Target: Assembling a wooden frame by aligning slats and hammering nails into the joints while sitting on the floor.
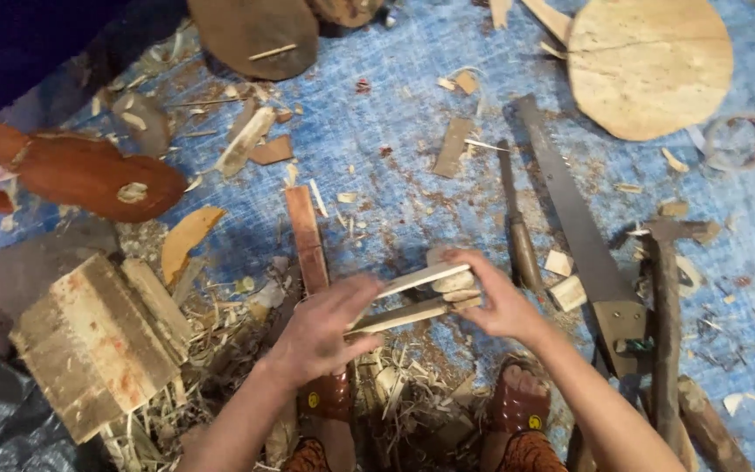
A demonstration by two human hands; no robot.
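Note:
My left hand (323, 330) and my right hand (493, 301) together hold two thin pale wooden sticks (412, 297), one above the other, stretched between them. The right hand's fingers also pinch a small pale wood block (453, 281) at the sticks' right ends. The left hand covers the sticks' left ends. A reddish wooden strip (307, 236) lies on the blue tarp (395, 192) just behind the left hand. My two feet in brown sandals (517, 402) rest below the hands among shavings.
A hand saw (580, 229), a chisel (517, 229) and a rough hammer (664, 323) lie to the right. A round pale wood slab (648, 66) sits top right, a dark one (253, 35) top left. A chopping block (98, 341) and a reddish carved piece (89, 175) are left.

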